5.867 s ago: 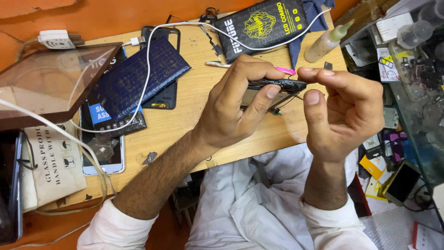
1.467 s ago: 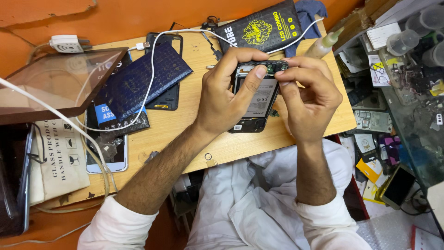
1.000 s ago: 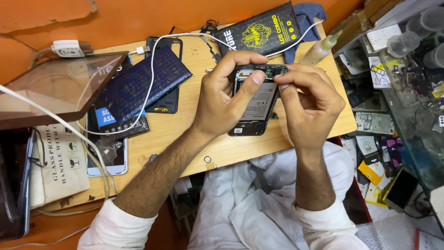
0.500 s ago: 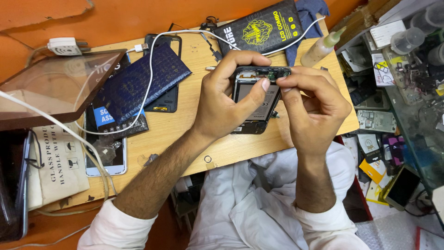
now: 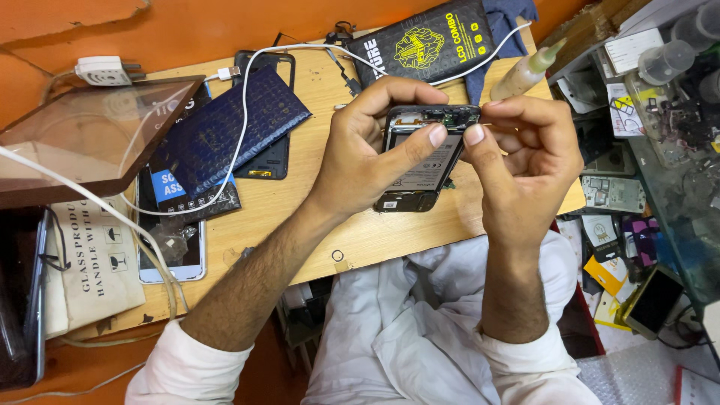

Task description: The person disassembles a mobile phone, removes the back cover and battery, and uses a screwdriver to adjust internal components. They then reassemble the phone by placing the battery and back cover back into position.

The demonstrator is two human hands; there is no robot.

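An opened black phone (image 5: 421, 161) with its back cover off shows its battery and circuit board. My left hand (image 5: 367, 150) grips it around the left side, thumb lying across the battery, holding it above the wooden bench (image 5: 330, 217). My right hand (image 5: 525, 161) is at the phone's top right corner, thumb and fingers pinched together against the board edge. Whether a small tool or part sits between those fingers is hidden.
A dark blue padded pouch (image 5: 225, 131) and a white charging cable (image 5: 247, 82) lie on the left. A black printed packet (image 5: 424, 45) and a glue bottle (image 5: 529, 67) sit at the back. A brown glass sheet (image 5: 82, 139), another phone (image 5: 176, 251) and cluttered parts shelves (image 5: 645, 135) surround the bench.
Earlier I held the phone edge-on in the air. It now lies face-down in my left hand, low over the bench, with my right fingers working at its top edge.
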